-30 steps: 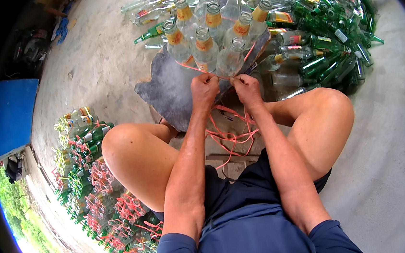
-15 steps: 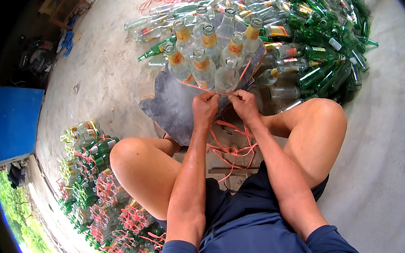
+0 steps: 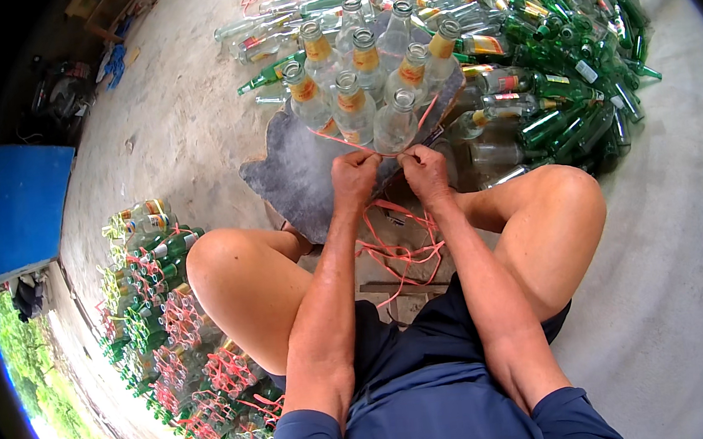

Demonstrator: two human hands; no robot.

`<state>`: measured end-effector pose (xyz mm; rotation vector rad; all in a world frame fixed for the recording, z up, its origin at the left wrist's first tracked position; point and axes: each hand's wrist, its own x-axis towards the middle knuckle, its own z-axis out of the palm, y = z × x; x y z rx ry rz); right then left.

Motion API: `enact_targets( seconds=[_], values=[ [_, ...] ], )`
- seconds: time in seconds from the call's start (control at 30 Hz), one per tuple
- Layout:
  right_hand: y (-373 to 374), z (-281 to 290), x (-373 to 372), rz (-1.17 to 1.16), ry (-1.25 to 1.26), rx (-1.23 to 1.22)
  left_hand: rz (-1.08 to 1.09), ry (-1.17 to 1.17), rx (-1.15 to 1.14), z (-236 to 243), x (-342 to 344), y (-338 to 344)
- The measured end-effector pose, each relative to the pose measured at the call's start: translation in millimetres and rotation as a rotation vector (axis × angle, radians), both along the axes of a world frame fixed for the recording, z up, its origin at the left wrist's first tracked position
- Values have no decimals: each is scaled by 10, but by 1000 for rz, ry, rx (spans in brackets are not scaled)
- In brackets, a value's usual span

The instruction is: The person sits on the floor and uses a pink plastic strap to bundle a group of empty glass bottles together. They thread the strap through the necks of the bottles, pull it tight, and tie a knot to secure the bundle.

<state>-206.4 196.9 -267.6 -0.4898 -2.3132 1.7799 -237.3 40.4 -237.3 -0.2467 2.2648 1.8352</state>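
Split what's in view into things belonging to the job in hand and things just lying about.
Job in hand:
left hand
right hand
pink cord, in both hands
nine upright clear bottles
grey surface beneath them

Apparently just lying about:
loose bottle heap, right
corded bottle bundles, left
blue cloth, upper left

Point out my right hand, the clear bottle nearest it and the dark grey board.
Right hand [image 3: 425, 169]: head view, back of the hand.
Clear bottle [image 3: 395, 127]: head view, its body.
Dark grey board [image 3: 291, 180]: head view, bare surface at left.
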Motion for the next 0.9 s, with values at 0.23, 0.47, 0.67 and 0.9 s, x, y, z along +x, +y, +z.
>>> enact_targets(
  seconds=[0.23,0.47,0.67,0.9],
  values=[
    [2,190,94,2,-321,-588,-41,-90,93,30,42,-64],
    [-51,336,149,34,-404,-626,-98,-139,-12,89,40,-115],
    [-122,273,199,177,-405,-640,-119,-247,25,188,50,-131],
    [-137,264,251,275,-414,-777,-92,-280,185,65,60,-140]
  ],
)
